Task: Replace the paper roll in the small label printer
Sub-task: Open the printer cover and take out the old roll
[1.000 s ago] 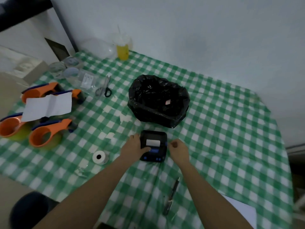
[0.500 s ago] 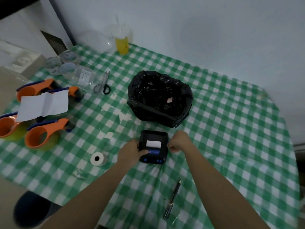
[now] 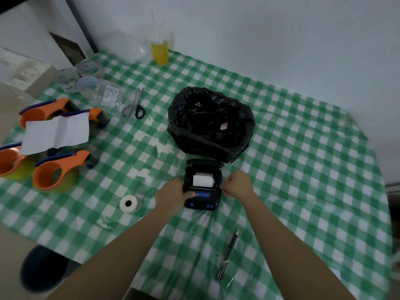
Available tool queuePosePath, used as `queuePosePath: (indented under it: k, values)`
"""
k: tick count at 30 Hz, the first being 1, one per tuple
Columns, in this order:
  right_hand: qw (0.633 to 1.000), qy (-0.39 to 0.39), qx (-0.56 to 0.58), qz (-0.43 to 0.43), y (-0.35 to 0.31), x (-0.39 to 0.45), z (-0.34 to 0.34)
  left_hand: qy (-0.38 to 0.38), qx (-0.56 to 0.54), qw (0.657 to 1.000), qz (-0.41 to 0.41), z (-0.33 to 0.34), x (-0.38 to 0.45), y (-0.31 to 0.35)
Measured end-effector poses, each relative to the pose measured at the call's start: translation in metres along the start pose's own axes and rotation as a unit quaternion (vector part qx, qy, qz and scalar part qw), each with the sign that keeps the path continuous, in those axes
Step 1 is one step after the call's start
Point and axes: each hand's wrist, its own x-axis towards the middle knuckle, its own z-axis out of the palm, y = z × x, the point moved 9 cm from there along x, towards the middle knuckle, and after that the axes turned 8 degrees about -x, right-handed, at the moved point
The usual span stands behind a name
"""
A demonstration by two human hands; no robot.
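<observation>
Printer (image 3: pixel 202 187) lid open; roll (image 3: pixel 202 180) lies axis L–R btwn hands. L hand (image 3: pixel 172 194) grips printer's side, R hand (image 3: pixel 237 184) pinches opp. edge; spare roll (image 3: pixel 129 203) nearer L.

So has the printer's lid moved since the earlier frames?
Yes. The lid has swung open toward the black bin bag; the paper roll sits exposed inside the printer.

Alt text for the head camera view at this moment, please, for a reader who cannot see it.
Two bare hands, left hand and right hand, grip the sides of a small black label printer whose lid is open on a white paper roll. It sits on a green checked tablecloth, with a spare roll to its left and a black-lined bin behind.
</observation>
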Motion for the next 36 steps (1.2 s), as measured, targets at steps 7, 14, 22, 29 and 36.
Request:
queuePosePath:
  k: [7,14,22,29,36]
  values:
    - [0.978,0.173,0.001,-0.118,-0.015,-0.037,0.004,-0.009,0.017,1.000,0.003,-0.001,0.000,0.003]
    - [0.986,0.127,0.038,-0.101,-0.031,-0.019,0.017,-0.034,0.021,0.999,0.007,0.000,0.000,0.005]
    - [0.939,0.137,0.276,-0.154,-0.052,-0.068,-0.053,0.017,-0.148,0.986,0.075,-0.059,-0.005,0.034]
    - [0.885,0.219,0.354,-0.210,-0.105,-0.082,-0.130,0.073,-0.151,0.978,0.126,-0.113,0.001,0.068]
    - [0.951,0.159,0.227,-0.136,-0.123,-0.027,-0.100,0.088,-0.146,0.978,0.117,-0.126,-0.001,0.056]
